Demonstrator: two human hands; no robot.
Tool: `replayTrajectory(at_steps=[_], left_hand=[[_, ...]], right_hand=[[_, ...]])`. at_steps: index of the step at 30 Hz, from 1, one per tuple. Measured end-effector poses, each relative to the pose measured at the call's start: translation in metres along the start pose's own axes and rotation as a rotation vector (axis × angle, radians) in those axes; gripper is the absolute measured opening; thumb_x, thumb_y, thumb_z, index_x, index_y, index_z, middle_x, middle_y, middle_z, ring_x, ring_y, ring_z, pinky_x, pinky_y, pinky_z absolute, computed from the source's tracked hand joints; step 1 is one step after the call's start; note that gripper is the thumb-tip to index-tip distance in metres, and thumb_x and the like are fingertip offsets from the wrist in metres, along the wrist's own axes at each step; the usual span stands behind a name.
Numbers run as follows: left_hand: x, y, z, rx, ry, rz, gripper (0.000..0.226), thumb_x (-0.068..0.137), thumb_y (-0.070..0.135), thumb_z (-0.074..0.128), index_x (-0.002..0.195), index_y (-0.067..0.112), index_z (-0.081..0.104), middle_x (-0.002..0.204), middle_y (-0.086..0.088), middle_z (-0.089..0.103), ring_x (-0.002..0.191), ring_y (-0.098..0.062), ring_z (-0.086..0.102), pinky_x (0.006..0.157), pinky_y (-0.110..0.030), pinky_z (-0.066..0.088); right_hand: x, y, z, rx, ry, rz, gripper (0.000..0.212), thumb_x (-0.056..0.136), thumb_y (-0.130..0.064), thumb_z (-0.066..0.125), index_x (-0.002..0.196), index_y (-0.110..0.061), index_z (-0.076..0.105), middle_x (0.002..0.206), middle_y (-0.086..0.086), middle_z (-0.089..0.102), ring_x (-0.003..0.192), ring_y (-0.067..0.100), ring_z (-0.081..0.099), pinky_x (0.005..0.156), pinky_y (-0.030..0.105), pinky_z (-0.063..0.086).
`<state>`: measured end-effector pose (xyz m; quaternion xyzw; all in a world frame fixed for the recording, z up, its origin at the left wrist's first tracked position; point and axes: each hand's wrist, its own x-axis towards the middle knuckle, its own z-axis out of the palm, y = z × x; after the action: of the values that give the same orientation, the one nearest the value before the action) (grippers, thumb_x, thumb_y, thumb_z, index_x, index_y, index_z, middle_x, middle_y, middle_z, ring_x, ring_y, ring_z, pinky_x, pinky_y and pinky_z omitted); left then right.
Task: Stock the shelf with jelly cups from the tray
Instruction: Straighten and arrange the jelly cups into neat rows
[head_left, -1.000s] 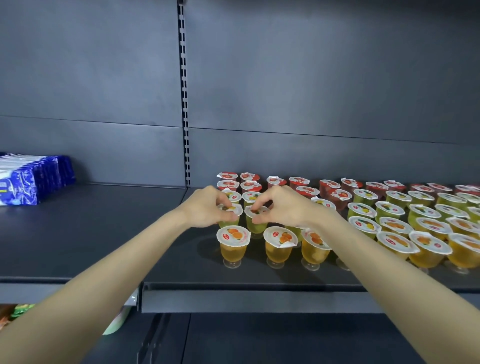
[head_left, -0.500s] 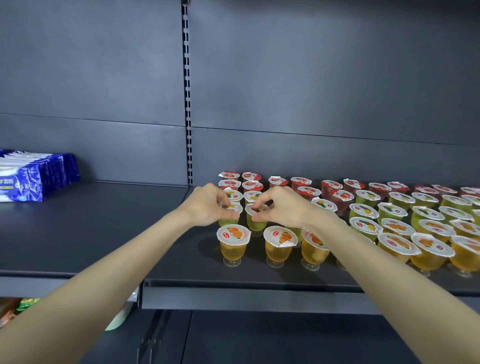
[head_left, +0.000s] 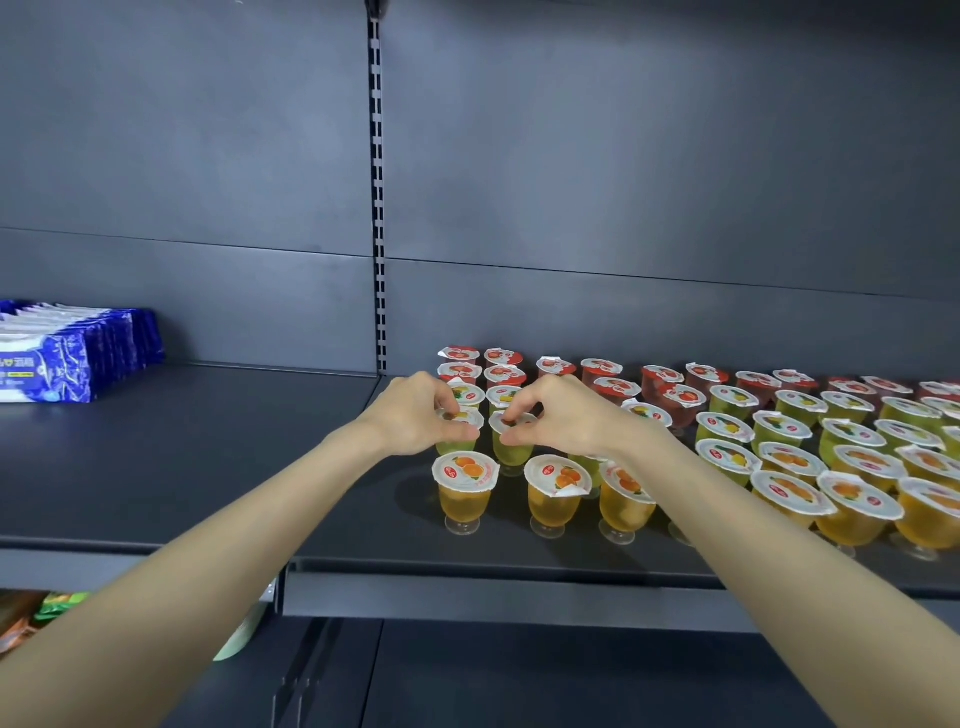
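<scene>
Rows of jelly cups stand on the dark shelf (head_left: 363, 525): red ones at the back, green in the middle, orange ones (head_left: 464, 491) in front. My left hand (head_left: 415, 415) pinches the lid rim of a green jelly cup (head_left: 457, 441) in the leftmost column. My right hand (head_left: 558, 418) pinches the rim of the green cup (head_left: 511, 449) beside it. Both cups stand on the shelf just behind the orange front row. The tray is out of view.
A stack of blue packets (head_left: 72, 353) lies at the far left of the neighbouring shelf section. A slotted upright (head_left: 378, 208) divides the back panels. Coloured packages (head_left: 31, 613) show on a lower shelf at bottom left.
Both hands have stayed on the same two green cups; only the view has shifted slightly.
</scene>
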<state>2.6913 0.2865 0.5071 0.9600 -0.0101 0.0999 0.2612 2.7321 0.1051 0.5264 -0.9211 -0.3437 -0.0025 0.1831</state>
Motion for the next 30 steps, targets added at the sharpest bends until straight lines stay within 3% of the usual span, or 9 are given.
replayTrajectory(at_steps=[8,12,18,22,25,30], left_hand=[[-0.022,-0.001,-0.001,-0.072,0.139,0.053,0.036,0.088,0.041,0.060,0.107,0.013,0.070,0.118,-0.002,0.064,0.101,-0.014,0.058,0.082,-0.027,0.047],[-0.047,0.006,0.000,-0.163,0.187,0.148,0.033,0.088,0.042,0.057,0.109,0.019,0.069,0.116,0.003,0.060,0.103,-0.008,0.054,0.083,-0.022,0.041],[-0.088,0.004,0.014,-0.248,0.166,0.238,0.045,0.082,0.043,0.063,0.120,0.020,0.064,0.124,0.010,0.059,0.117,-0.001,0.051,0.096,-0.014,0.038],[-0.098,-0.001,0.024,-0.146,0.154,0.308,0.051,0.078,0.038,0.072,0.124,0.021,0.061,0.129,0.008,0.057,0.118,-0.007,0.052,0.104,-0.030,0.040],[-0.099,-0.005,0.031,-0.033,0.181,0.341,0.050,0.081,0.029,0.072,0.129,0.023,0.057,0.137,0.004,0.053,0.127,-0.013,0.047,0.107,-0.039,0.038],[-0.098,-0.012,0.032,0.013,0.227,0.356,0.047,0.084,0.024,0.069,0.129,0.021,0.057,0.137,0.003,0.053,0.128,-0.017,0.047,0.106,-0.040,0.040]], right_hand=[[-0.018,-0.004,0.001,-0.038,0.070,0.007,0.032,0.090,-0.036,0.060,0.115,-0.017,0.067,0.119,0.001,0.064,0.098,0.012,0.059,0.078,0.024,0.050],[-0.039,-0.005,0.000,0.007,0.149,-0.012,0.034,0.091,-0.035,0.060,0.121,-0.019,0.063,0.119,0.001,0.061,0.089,0.010,0.057,0.065,0.019,0.046],[-0.078,-0.003,0.001,0.037,0.118,-0.059,0.045,0.089,-0.038,0.062,0.131,-0.022,0.055,0.138,-0.006,0.052,0.126,0.013,0.048,0.094,0.025,0.041],[-0.092,-0.002,0.005,-0.021,0.085,-0.042,0.049,0.083,-0.040,0.069,0.129,-0.026,0.057,0.140,-0.007,0.049,0.125,0.014,0.047,0.094,0.029,0.043],[-0.095,-0.003,0.010,-0.098,0.076,-0.079,0.046,0.084,-0.026,0.071,0.128,-0.025,0.058,0.138,-0.006,0.052,0.121,0.015,0.051,0.092,0.028,0.047],[-0.091,-0.004,0.020,-0.137,0.119,-0.078,0.047,0.087,-0.018,0.067,0.131,-0.027,0.055,0.138,-0.005,0.053,0.125,0.017,0.050,0.098,0.036,0.049]])
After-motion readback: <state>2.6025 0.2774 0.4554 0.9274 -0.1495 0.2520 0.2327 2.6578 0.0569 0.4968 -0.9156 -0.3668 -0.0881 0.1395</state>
